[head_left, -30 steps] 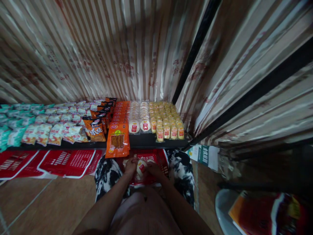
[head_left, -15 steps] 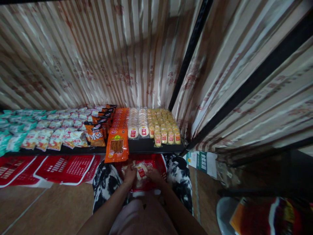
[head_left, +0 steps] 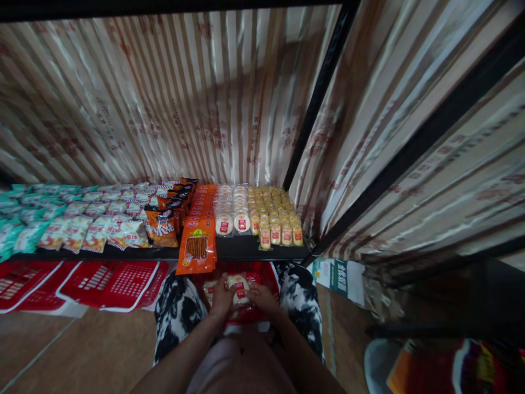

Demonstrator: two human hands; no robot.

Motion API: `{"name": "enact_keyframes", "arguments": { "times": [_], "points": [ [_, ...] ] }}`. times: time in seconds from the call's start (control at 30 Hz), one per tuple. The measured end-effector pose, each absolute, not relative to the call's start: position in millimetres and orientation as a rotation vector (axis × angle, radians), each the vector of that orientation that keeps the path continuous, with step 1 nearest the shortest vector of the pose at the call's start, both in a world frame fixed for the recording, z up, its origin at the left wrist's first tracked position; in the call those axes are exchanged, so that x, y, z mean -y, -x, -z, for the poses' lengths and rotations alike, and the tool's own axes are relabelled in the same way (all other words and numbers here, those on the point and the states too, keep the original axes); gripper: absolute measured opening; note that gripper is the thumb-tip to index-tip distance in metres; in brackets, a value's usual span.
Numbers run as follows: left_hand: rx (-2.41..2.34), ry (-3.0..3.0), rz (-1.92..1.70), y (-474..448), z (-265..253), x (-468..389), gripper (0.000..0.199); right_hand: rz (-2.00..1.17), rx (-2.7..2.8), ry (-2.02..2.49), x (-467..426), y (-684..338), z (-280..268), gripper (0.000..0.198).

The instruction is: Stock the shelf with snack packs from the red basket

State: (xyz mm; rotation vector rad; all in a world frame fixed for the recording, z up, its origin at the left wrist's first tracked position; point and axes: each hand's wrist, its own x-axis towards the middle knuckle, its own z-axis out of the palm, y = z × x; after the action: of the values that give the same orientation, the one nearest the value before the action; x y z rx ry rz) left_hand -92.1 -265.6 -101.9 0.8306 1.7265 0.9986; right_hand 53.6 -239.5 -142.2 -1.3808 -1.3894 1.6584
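Note:
Between my knees is a red plastic basket [head_left: 270, 273] with clear packets lying in it. Over it, my left hand [head_left: 222, 298] and my right hand [head_left: 262, 297] grip the two sides of a clear packet of round white crackers [head_left: 240, 287] with a red label. The fingers of both hands are closed on its edges. Another clear packet [head_left: 209, 289] shows beside my left hand. On the black shelf [head_left: 241, 249] ahead, similar white cracker packets [head_left: 224, 224] stand in two rows. To their right are rows of small yellow packaged cakes [head_left: 275, 234].
Orange packets of brown sticks [head_left: 196, 249] overhang the shelf's front edge. Further left are orange-black bags [head_left: 162, 227], white snack bags [head_left: 96, 235] and green bags [head_left: 30, 235]. Red baskets [head_left: 109, 279] sit below. A black post [head_left: 315, 104] and striped curtain [head_left: 229, 109] stand behind.
The cracker packet now sits flatter and its label shows more clearly between my hands. Both hands have shifted slightly, and the view has tilted up a little.

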Motion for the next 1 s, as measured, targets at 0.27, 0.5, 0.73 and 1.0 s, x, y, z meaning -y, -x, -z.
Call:
{"name": "enact_keyframes", "arguments": {
  "times": [0.27, 0.5, 0.73, 1.0],
  "points": [
    [-1.730, -1.031, -0.986, 91.6, 97.0, 264.9, 0.039, -1.684, 1.382, 1.368, 236.8, -63.7, 133.0, 0.031],
    [-1.854, -1.238, -0.975, 91.4, 71.5, 264.0, 0.044, -1.616, 1.393, 1.359, 231.3, -65.1, 114.8, 0.040],
    [-1.886, -1.295, -1.041, 87.7, 54.7, 253.1, 0.046, -1.466, 1.410, 1.392, 224.6, -56.4, 87.9, 0.038],
    [-1.872, -1.352, -1.157, 87.3, 49.6, 228.3, 0.044, -1.383, 1.263, 1.329, 210.4, -41.5, 68.5, 0.036]
  ]
}}
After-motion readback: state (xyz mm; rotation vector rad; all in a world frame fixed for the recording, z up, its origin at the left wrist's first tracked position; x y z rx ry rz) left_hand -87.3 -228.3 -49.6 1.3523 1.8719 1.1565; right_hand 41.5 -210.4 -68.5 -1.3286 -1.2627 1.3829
